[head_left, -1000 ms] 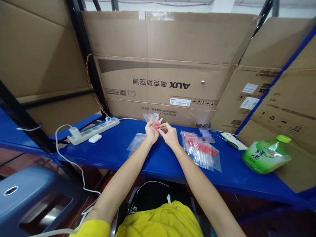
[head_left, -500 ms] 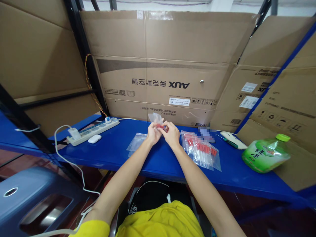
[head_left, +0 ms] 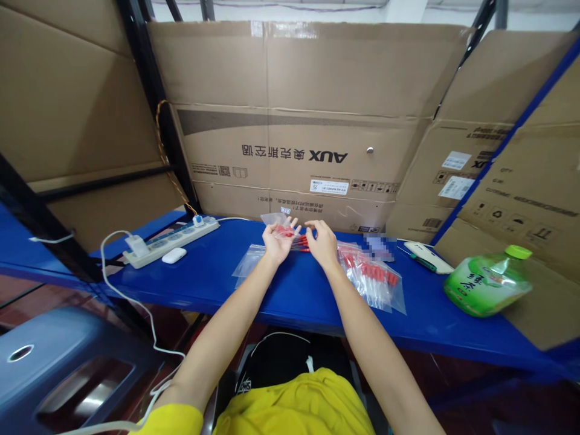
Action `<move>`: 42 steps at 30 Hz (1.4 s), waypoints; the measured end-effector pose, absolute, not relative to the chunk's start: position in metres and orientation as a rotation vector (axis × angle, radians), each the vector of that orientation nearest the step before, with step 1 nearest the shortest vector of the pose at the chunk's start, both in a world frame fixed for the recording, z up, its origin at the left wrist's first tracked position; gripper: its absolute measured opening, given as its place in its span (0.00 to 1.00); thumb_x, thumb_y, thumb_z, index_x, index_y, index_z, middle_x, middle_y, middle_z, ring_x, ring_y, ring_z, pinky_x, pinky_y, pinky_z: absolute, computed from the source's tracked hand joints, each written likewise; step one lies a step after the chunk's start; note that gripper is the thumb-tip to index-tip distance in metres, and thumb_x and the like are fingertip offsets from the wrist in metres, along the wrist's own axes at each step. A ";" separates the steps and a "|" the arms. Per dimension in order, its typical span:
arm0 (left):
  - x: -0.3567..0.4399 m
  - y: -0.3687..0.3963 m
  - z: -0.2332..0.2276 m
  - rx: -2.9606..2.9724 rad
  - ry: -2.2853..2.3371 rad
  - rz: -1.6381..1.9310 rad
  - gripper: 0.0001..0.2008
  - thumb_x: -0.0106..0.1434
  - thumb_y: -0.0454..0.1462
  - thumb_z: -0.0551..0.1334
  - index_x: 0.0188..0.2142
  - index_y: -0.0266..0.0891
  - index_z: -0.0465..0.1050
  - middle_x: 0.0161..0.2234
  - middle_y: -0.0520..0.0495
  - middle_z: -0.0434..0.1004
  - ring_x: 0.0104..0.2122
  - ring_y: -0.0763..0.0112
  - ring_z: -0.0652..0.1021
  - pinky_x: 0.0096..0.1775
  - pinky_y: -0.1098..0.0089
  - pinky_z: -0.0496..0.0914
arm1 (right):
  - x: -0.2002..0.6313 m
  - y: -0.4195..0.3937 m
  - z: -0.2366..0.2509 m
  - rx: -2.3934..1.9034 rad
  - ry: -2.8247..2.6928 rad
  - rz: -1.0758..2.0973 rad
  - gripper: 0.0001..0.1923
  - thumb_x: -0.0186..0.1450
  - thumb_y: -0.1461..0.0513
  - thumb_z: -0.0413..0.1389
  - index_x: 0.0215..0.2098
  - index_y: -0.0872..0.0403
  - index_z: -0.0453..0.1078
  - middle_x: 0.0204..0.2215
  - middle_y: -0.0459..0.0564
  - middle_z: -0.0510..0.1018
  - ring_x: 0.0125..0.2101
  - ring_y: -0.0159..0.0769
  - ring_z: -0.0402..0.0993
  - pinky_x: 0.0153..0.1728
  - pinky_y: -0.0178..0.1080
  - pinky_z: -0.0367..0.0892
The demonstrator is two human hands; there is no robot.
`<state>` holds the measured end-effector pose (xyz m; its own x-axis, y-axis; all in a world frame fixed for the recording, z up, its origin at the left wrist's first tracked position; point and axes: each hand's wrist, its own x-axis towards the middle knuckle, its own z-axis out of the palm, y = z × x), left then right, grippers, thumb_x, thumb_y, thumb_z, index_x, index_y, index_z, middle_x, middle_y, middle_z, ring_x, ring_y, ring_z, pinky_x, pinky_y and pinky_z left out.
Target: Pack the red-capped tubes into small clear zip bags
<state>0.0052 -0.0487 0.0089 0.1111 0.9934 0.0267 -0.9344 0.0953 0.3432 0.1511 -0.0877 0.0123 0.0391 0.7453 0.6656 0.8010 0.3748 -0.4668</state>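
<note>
My left hand (head_left: pixel 278 246) is turned partly palm up, its thumb over a clear zip bag (head_left: pixel 270 220) with red pieces inside. Between my hands lie several thin red-ended pieces (head_left: pixel 301 243) on the blue tabletop; their exact kind is too small to make out. My right hand (head_left: pixel 322 243) hovers by those pieces, fingers bent and apart, with nothing visible in it. Right of it sits a pile of clear zip bags (head_left: pixel 369 272) holding red-ended pieces. Flat clear bags (head_left: pixel 247 263) lie beside my left wrist.
A white power strip (head_left: pixel 172 241) with plugs and a small white case (head_left: pixel 174 255) are at the left. Toward the right lie a green-handled tool (head_left: pixel 422 261) on a pale object and a green bottle (head_left: pixel 487 284). Cardboard (head_left: pixel 290 78) walls the back.
My hands have parted: the left moved slightly left with the bag, the right slightly right, its fingers loosening. Red-ended pieces now show on the tabletop between them.
</note>
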 end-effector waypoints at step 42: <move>-0.040 -0.023 0.013 0.226 0.237 1.818 0.15 0.59 0.39 0.54 0.46 0.45 0.67 0.59 0.41 0.74 0.61 0.60 0.75 0.57 0.61 0.70 | 0.154 -0.087 0.016 -1.023 -1.761 0.472 0.09 0.61 0.56 0.57 0.37 0.51 0.70 0.29 0.45 0.79 0.28 0.35 0.75 0.32 0.36 0.68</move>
<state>-0.0405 -0.0235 0.0129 -0.2537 0.9668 0.0298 -0.9267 -0.2518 0.2789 0.1545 -0.0873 0.0161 -0.1384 0.8129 0.5657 0.4211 0.5653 -0.7093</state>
